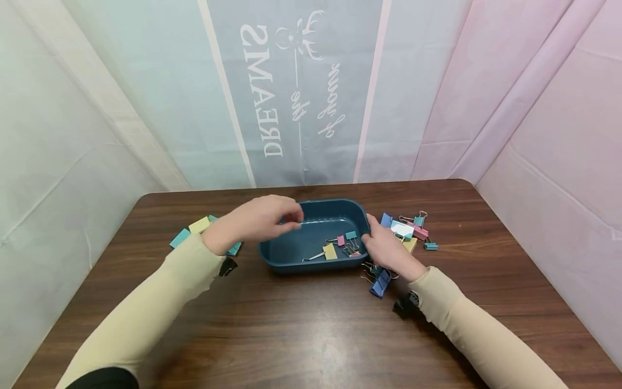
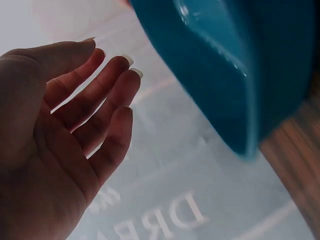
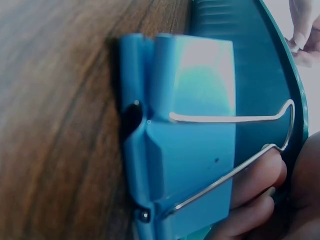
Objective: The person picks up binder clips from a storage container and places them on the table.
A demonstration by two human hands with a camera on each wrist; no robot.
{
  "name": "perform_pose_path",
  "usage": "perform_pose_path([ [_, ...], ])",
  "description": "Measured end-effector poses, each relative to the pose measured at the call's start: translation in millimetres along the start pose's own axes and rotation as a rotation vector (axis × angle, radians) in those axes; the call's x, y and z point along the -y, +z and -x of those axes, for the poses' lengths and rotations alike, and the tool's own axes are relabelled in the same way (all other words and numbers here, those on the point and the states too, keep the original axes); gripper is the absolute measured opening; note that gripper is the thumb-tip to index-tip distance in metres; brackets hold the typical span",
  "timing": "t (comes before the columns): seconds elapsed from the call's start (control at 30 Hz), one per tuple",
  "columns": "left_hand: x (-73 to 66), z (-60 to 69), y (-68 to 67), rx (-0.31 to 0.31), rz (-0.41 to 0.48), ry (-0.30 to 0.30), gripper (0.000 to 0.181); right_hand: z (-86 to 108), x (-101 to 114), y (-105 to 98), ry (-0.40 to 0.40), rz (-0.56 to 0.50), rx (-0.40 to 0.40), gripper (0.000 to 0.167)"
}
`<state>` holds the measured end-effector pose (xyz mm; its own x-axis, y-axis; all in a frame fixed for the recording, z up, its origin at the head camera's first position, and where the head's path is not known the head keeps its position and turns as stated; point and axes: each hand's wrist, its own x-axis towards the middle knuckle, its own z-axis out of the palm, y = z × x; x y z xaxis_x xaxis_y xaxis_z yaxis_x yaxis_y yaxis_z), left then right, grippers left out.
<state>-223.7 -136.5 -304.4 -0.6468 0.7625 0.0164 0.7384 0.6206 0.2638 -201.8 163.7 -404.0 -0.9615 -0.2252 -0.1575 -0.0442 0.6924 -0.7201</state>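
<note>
A dark teal plastic bin (image 1: 335, 210) stands on the table, with a yellow binder clip (image 1: 330, 252), a pink clip (image 1: 340, 240) and a teal clip (image 1: 351, 235) among those at its right end. My right hand (image 1: 389, 246) grips the bin's right wall, thumb at the rim and fingers outside. Above the bin's left end, my left hand (image 1: 264, 216) holds nothing; its fingers are loosely bent and apart from the bin in the left wrist view. A large blue binder clip (image 3: 200, 145) fills the right wrist view, partly hiding my right fingers (image 3: 255, 182).
Right of the bin lie loose clips, including a dark blue one (image 1: 380, 283), a pink one (image 1: 420, 232) and a teal one (image 1: 431, 246). To the left, a teal clip (image 1: 180, 238) and a yellow clip (image 1: 199, 225) lie partly behind my left forearm. A curtain hangs behind the table (image 1: 301, 329).
</note>
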Motion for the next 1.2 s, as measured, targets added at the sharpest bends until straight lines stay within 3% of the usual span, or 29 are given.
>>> perform_pose_path([
  [0.33,-25.9,-45.2,17.0,0.200,-0.172,0.124,0.024,-0.6,1,1,-0.002,-0.010,0.001,0.057],
  [0.67,-40.1,-69.1,45.5,0.252,-0.417,0.248,0.040,-1.1,3,-1,0.002,-0.007,0.009,0.057],
  [0.83,-44.5,-75.5,54.2,0.285,-0.484,0.269,0.034,-0.9,4,-1,-0.002,-0.011,0.007,0.057],
  [1.2,-49.6,-83.5,63.8,0.400,-0.504,0.235,0.037,-0.7,5,-2,0.005,-0.006,0.007,0.057],
])
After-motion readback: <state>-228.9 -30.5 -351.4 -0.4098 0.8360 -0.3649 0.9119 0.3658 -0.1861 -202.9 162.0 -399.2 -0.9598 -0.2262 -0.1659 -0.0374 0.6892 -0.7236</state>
